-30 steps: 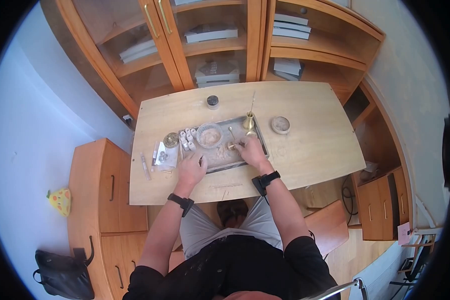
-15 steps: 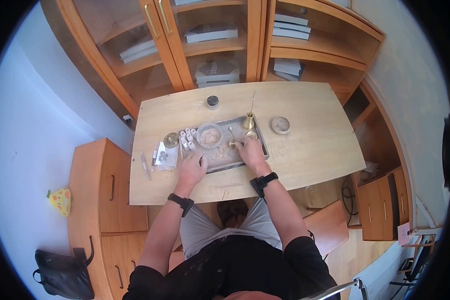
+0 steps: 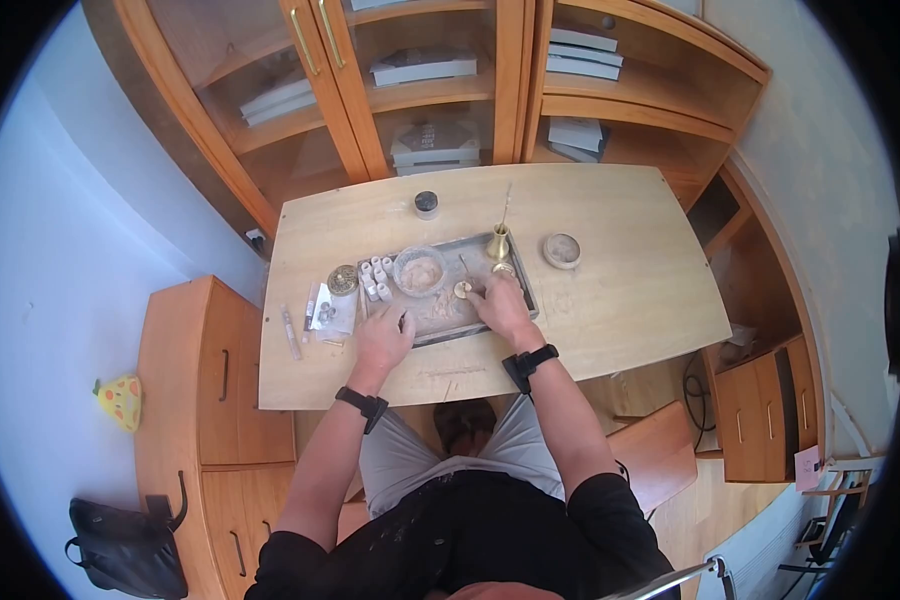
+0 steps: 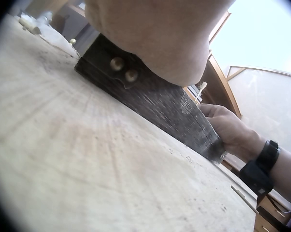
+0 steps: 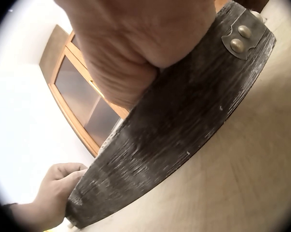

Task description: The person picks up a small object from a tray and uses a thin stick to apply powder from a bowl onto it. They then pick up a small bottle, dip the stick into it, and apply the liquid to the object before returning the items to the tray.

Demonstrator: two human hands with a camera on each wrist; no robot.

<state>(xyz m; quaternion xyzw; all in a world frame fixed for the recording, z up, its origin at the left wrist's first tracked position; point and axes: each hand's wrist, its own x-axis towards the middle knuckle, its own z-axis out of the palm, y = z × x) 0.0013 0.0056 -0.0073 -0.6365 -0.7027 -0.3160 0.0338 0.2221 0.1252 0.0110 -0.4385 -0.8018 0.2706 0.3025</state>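
In the head view my left hand (image 3: 385, 338) lies at the near left corner of a dark wooden tray (image 3: 450, 336), fingers loosely bent. My right hand (image 3: 503, 308) reaches over the tray's right part. Its fingertips pinch the edge of a small round brass piece (image 3: 463, 289), whose round face shows upward. Beside it lies a thin stick-like tool (image 3: 464, 264). The tray's metal-cornered side (image 4: 160, 111) fills the left wrist view, and its dark wood (image 5: 169, 130) the right wrist view; both hide the fingertips of the hand above.
On the tray stand a glass bowl of pinkish powder (image 3: 420, 272), several white bottles (image 3: 375, 278) and a brass vase (image 3: 498, 242) holding a thin stick. Around it are a brass tin (image 3: 342, 279), a clear packet (image 3: 330, 311), a round container (image 3: 561, 250) and a dark-lidded jar (image 3: 426, 204).
The small brass piece has turned from tilted to facing upward in my right fingers, which have shifted slightly left. My left hand has stayed in place.
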